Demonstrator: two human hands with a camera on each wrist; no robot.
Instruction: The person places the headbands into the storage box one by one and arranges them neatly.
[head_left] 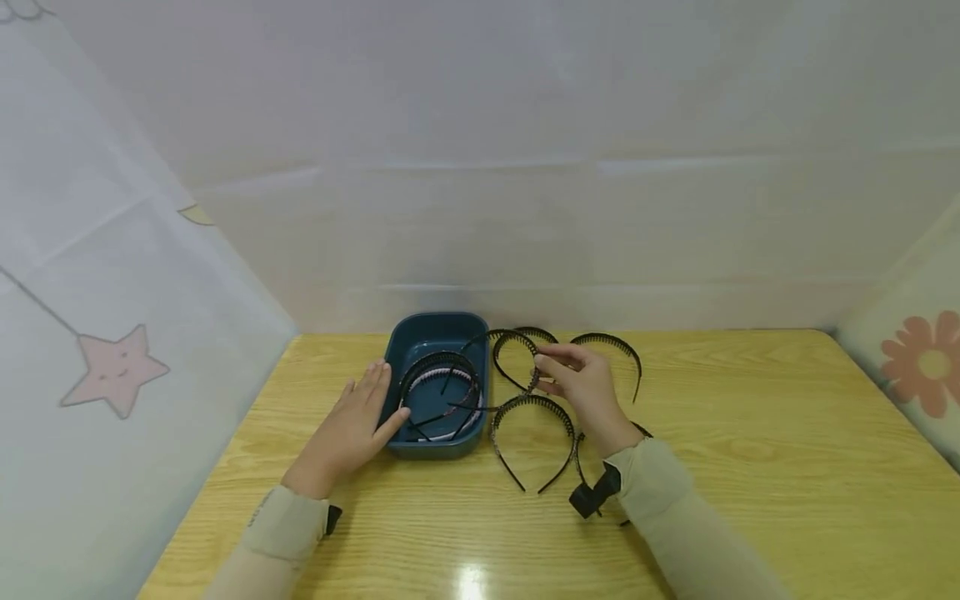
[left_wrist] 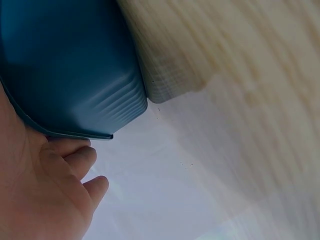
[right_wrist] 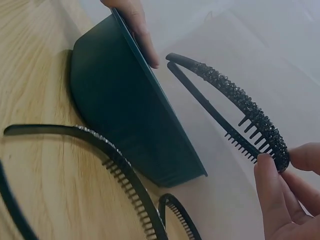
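My right hand pinches a black toothed headband between thumb and fingers at the middle of its arch. Dark sparkling stones cover its outer side. It is raised beside the bin, its two ends pointing left over the bin's right rim in the head view. My left hand rests with straight fingers along the left rim of the dark blue plastic bin. Inside the bin lie several headbands, among them a black one and a pale pink-white one.
More black headbands lie right of the bin: a stone-trimmed one in front, one at the back right, another behind the raised headband, and one partly hidden under my right wrist. The wooden table meets a white cloth backdrop.
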